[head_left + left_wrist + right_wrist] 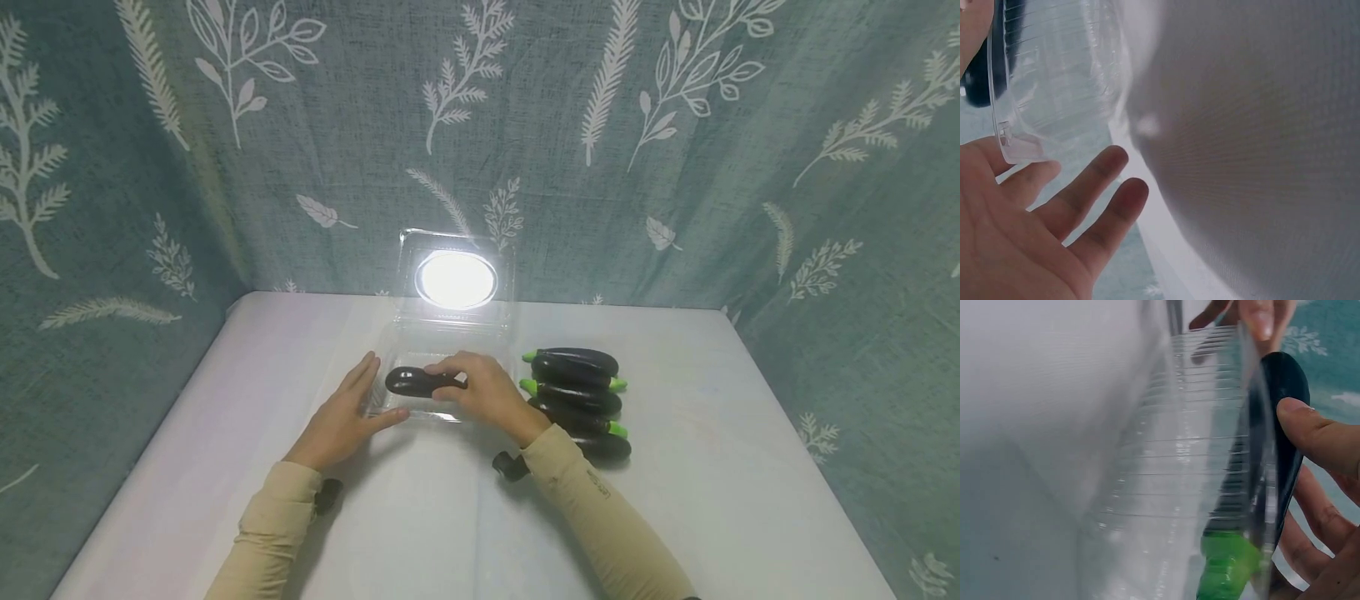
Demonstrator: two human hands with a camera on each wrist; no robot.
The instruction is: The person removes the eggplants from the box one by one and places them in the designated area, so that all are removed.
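A dark purple eggplant (411, 382) with a green stem (1229, 562) is gripped between the thumb and fingers of my right hand (487, 392). It lies sideways over the base of a clear plastic clamshell container (442, 417), whose lid (504, 279) stands raised at the back. Whether the eggplant touches the container's floor, I cannot tell. My left hand (341, 425) is at the container's left front corner, fingers extended and thumb along the front edge. In the left wrist view, its spread fingers (1094, 181) are at the container's rim (997, 119).
Right of the container, several more eggplants (577, 392) lie stacked in a row, green stems pointing alternately left and right; my right forearm partly covers them. White cloth (405, 517) covers the table. A leaf-patterned green curtain (360, 142) encloses the back and sides.
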